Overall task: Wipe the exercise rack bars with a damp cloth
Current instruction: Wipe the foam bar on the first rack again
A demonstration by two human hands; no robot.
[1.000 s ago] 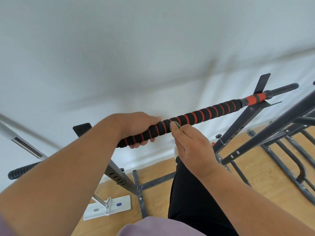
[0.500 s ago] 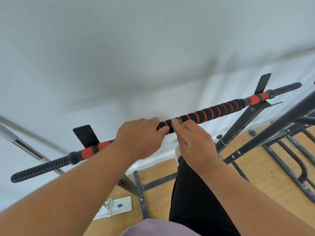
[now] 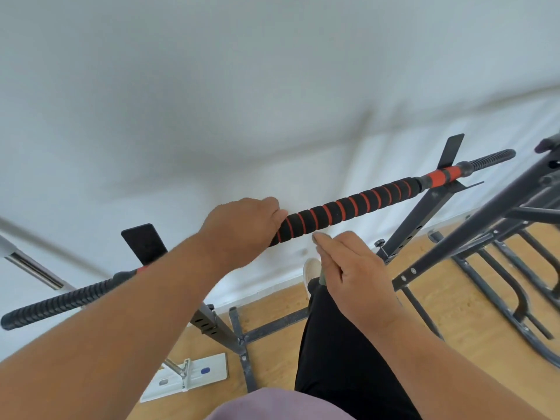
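Observation:
A long bar (image 3: 357, 204) with black foam and red spiral stripes lies across the rack's two uprights in front of a white wall. My left hand (image 3: 242, 228) is wrapped over the bar near its middle. Just below the bar, and apart from it, my right hand (image 3: 354, 268) has its fingers held together. A small grey-green cloth (image 3: 322, 277) peeks out under the palm and at the fingertips; most of it is hidden by the hand.
The rack's right upright (image 3: 424, 213) and left upright (image 3: 209, 322) slope down to a floor frame. A second dark rack (image 3: 485, 247) stands at the right. A white mop head (image 3: 194, 377) lies on the wooden floor, and a chrome pole (image 3: 30, 268) is at far left.
My left hand has slid right along the bar, uncovering its left end. My right hand has come off the bar and dropped slightly below it.

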